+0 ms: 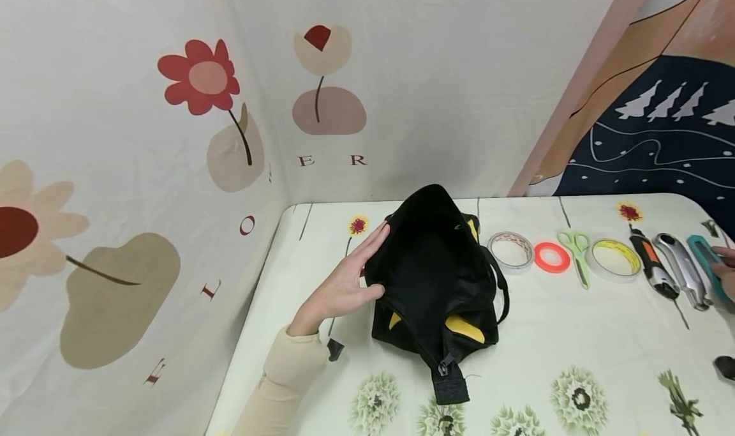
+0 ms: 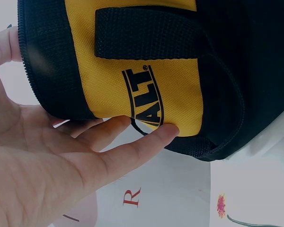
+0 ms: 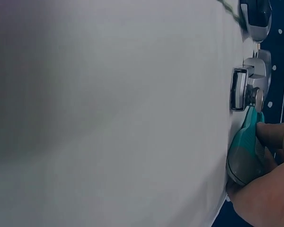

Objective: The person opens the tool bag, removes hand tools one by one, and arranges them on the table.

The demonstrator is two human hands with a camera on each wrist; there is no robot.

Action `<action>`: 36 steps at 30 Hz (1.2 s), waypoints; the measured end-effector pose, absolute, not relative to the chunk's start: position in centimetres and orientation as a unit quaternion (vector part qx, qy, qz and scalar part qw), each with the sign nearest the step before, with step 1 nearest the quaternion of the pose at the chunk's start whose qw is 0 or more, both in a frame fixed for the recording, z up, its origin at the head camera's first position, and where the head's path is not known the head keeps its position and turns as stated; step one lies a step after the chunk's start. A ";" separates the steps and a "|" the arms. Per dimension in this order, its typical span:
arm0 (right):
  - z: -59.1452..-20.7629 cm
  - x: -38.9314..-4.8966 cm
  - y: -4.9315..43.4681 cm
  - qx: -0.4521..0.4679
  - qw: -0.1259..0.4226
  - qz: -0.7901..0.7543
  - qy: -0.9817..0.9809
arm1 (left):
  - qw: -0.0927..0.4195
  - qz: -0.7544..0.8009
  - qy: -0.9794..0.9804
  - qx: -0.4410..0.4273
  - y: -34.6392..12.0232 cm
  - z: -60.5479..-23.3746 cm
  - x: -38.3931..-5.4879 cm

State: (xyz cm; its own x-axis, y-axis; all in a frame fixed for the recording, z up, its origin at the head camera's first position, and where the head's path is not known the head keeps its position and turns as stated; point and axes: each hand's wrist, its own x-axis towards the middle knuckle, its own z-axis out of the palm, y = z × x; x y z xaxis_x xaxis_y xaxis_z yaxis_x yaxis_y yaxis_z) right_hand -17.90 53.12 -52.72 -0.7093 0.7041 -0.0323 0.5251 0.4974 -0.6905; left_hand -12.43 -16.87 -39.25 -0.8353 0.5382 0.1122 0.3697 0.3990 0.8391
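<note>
A black and yellow tool bag stands on the table with its zipped mouth spread wide. My left hand holds the bag's left rim, thumb at the zipper edge. In the left wrist view, its fingers lie along the yellow outer side, beside a black webbing strap and partly hidden lettering. At the table's right end, my right hand grips a teal utility knife between thumb and fingers. In the head view, that hand is mostly cut off. A silver utility knife lies just left of the teal one.
Along the back lie a clear tape roll, a red tape roll, green scissors, a yellow-cored tape roll and a black-and-orange utility knife. A black object sits at the right edge. Patterned fabric hangs behind the table.
</note>
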 end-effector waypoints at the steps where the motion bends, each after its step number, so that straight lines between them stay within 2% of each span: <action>1: -52.7 -17.9 52.9 -0.360 0.129 0.339 -0.859 | 0.087 0.476 0.831 0.274 -16.9 -39.2 -12.4; 9: -52.7 -16.9 52.2 -0.352 0.148 0.327 -0.864 | 0.088 0.478 0.830 0.273 -17.0 -39.5 -12.3; 17: -53.0 -17.1 51.8 -0.328 0.135 0.318 -0.879 | 0.089 0.471 0.835 0.268 -16.9 -39.1 -12.3; 22: -52.7 -17.4 51.5 -0.316 0.162 0.312 -0.881 | 0.084 0.472 0.835 0.271 -17.0 -39.3 -12.5; 31: -49.6 -15.0 47.8 -0.151 0.174 0.251 -0.940 | 0.086 0.470 0.836 0.270 -17.1 -38.9 -12.5; 36: -47.2 -14.2 44.3 -0.109 0.133 0.253 -0.952 | 0.084 0.459 0.844 0.266 -17.2 -38.5 -12.6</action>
